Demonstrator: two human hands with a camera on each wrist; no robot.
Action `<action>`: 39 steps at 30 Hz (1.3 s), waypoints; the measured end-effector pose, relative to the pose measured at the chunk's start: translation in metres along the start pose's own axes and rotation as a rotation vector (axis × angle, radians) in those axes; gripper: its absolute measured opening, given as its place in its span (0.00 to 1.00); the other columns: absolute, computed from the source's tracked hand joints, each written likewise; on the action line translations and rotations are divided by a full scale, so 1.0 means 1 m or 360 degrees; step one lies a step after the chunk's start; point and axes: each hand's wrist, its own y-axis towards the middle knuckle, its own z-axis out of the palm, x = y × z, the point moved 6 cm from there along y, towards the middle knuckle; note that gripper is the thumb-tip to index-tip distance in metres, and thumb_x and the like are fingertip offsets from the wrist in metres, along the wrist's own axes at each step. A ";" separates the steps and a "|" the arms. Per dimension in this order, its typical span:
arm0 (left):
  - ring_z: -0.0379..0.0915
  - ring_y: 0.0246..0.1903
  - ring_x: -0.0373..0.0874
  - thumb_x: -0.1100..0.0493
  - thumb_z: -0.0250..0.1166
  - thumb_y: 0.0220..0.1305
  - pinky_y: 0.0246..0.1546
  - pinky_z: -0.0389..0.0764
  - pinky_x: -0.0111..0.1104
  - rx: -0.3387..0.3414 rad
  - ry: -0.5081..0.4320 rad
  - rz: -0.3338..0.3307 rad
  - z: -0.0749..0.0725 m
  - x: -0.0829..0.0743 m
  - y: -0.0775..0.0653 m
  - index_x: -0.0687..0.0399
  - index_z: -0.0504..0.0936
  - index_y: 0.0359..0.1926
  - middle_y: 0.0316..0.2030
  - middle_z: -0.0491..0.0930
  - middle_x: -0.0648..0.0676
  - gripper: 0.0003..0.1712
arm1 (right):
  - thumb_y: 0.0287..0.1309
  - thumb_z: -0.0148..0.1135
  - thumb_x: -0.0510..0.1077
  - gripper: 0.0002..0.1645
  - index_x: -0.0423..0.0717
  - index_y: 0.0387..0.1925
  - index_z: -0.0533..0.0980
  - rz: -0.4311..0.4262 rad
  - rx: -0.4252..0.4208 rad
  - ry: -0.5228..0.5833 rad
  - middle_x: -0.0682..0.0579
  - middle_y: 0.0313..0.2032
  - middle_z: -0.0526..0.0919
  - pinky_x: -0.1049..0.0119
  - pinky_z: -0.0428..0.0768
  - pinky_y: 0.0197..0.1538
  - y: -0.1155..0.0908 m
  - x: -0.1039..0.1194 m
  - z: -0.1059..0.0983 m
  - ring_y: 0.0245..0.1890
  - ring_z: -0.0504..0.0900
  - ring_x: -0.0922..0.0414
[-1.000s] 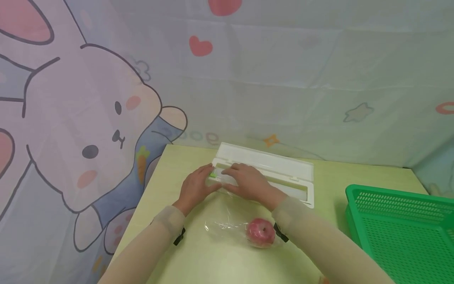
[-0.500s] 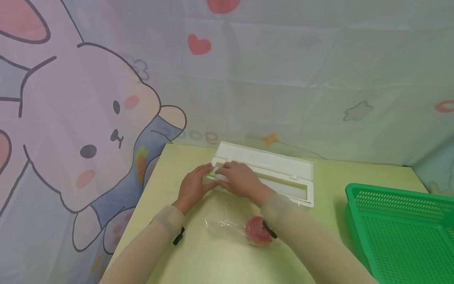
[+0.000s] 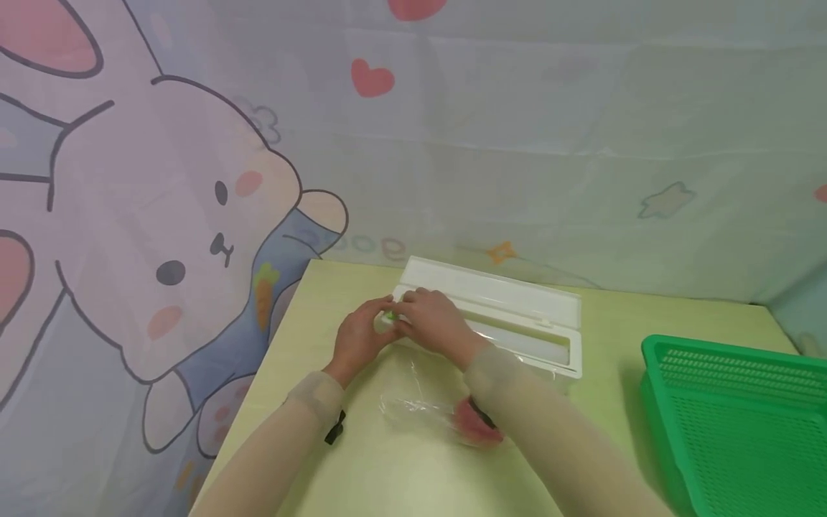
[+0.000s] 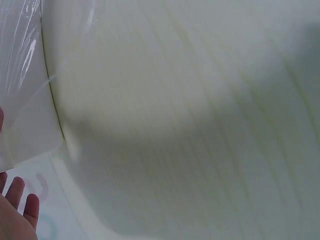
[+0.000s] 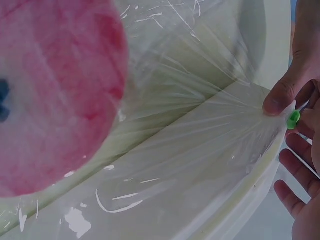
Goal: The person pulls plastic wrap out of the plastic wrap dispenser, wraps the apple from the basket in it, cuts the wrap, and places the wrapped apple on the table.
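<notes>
A white cling film dispenser (image 3: pixel 494 312) lies near the back of the table with its lid raised. Its left end is in the grip of my left hand (image 3: pixel 358 337), the thumb on the front edge over the film. My right hand (image 3: pixel 433 316) pinches the small green slider (image 5: pixel 293 120) there, as far as the right wrist view shows; its other fingers are loosely curled. Transparent film (image 5: pixel 165 160) stretches from the dispenser towards a red apple (image 3: pixel 474 424), which my right sleeve partly covers. The left wrist view shows the dispenser's end (image 4: pixel 32 115) and fingertips (image 4: pixel 31 206).
At the right stands a green plastic basket (image 3: pixel 665 402) with perforated walls. The pale yellow table (image 3: pixel 362 467) meets a printed cloth (image 3: pixel 517 158) with a rabbit picture at its back and left.
My right hand has shifted left to meet the left hand at the green slider. My right sleeve now covers more of the apple. The left hand stays at the dispenser's end.
</notes>
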 end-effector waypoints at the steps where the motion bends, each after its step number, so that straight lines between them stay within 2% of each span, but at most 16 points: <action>1: 0.78 0.65 0.57 0.49 0.82 0.59 0.61 0.81 0.55 0.0002 -0.0004 -0.0010 0.000 0.000 0.000 0.56 0.84 0.64 0.67 0.81 0.55 0.34 | 0.70 0.71 0.48 0.15 0.51 0.55 0.87 -0.0003 0.0002 -0.0008 0.50 0.40 0.87 0.53 0.85 0.42 0.001 0.001 0.001 0.40 0.84 0.48; 5: 0.78 0.66 0.57 0.50 0.83 0.58 0.63 0.80 0.54 -0.0002 -0.0023 -0.0038 0.001 0.003 0.000 0.55 0.83 0.66 0.66 0.82 0.56 0.36 | 0.69 0.71 0.48 0.17 0.52 0.57 0.86 0.0010 0.0012 -0.0015 0.51 0.37 0.85 0.54 0.84 0.39 0.005 0.002 0.003 0.38 0.82 0.49; 9: 0.78 0.66 0.56 0.49 0.83 0.58 0.64 0.80 0.52 -0.0007 -0.0022 -0.0048 0.003 0.005 0.001 0.53 0.83 0.67 0.66 0.83 0.55 0.37 | 0.68 0.72 0.47 0.16 0.53 0.55 0.87 0.0062 0.0027 -0.0016 0.52 0.35 0.84 0.55 0.83 0.40 0.008 0.000 0.004 0.38 0.82 0.50; 18: 0.81 0.63 0.56 0.50 0.84 0.56 0.64 0.80 0.51 -0.0014 -0.0085 -0.0059 0.004 0.003 0.000 0.53 0.86 0.63 0.62 0.85 0.55 0.34 | 0.69 0.71 0.46 0.17 0.50 0.56 0.86 0.0183 0.0110 0.0004 0.52 0.41 0.87 0.53 0.83 0.46 0.013 -0.004 0.008 0.45 0.85 0.49; 27: 0.81 0.63 0.55 0.50 0.83 0.57 0.63 0.80 0.51 0.0004 -0.0122 -0.0123 0.004 0.008 -0.003 0.50 0.85 0.65 0.62 0.86 0.54 0.35 | 0.68 0.68 0.41 0.15 0.50 0.55 0.87 0.0221 0.0172 0.0020 0.51 0.40 0.85 0.52 0.79 0.45 0.019 0.000 0.011 0.46 0.86 0.49; 33: 0.80 0.64 0.55 0.49 0.84 0.57 0.63 0.80 0.52 0.0009 -0.0099 -0.0155 0.001 0.011 -0.003 0.49 0.86 0.64 0.62 0.85 0.52 0.35 | 0.70 0.65 0.41 0.19 0.50 0.60 0.84 0.0262 0.0296 0.0024 0.50 0.47 0.87 0.45 0.81 0.55 0.022 0.000 0.014 0.52 0.86 0.49; 35: 0.80 0.64 0.54 0.49 0.84 0.57 0.63 0.80 0.52 0.0005 -0.0097 -0.0148 0.000 0.012 -0.004 0.49 0.86 0.63 0.63 0.85 0.51 0.33 | 0.70 0.65 0.41 0.15 0.48 0.55 0.85 0.0269 0.0324 0.0028 0.50 0.46 0.87 0.44 0.81 0.56 0.022 -0.001 0.016 0.51 0.86 0.49; 39: 0.79 0.65 0.53 0.49 0.84 0.57 0.62 0.81 0.51 0.0005 -0.0089 -0.0141 -0.003 0.013 -0.006 0.50 0.87 0.62 0.65 0.83 0.48 0.33 | 0.68 0.65 0.40 0.03 0.46 0.37 0.82 0.0238 0.0311 0.0021 0.51 0.38 0.85 0.50 0.80 0.46 0.019 0.001 0.013 0.42 0.85 0.50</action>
